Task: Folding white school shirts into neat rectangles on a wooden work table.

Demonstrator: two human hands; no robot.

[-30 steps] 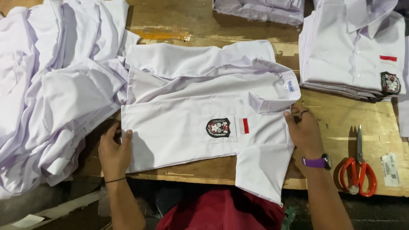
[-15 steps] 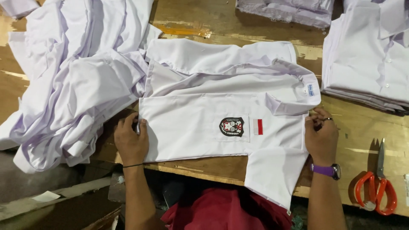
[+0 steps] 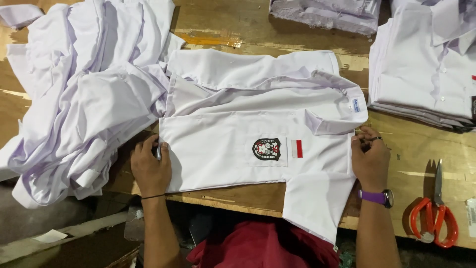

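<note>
Since a second ago your hands slid outward along the white shirt (image 3: 238, 144) | left hand (image 3: 151, 166) pinches its hem end, right hand (image 3: 369, 159) pinches its shoulder edge | shirt lies crosswise between them, collar rightward | orange scissors (image 3: 436, 223) right of shirt.

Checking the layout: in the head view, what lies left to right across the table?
Heap of white shirts → left hand → flat white shirt → right hand → orange-handled scissors.
</note>
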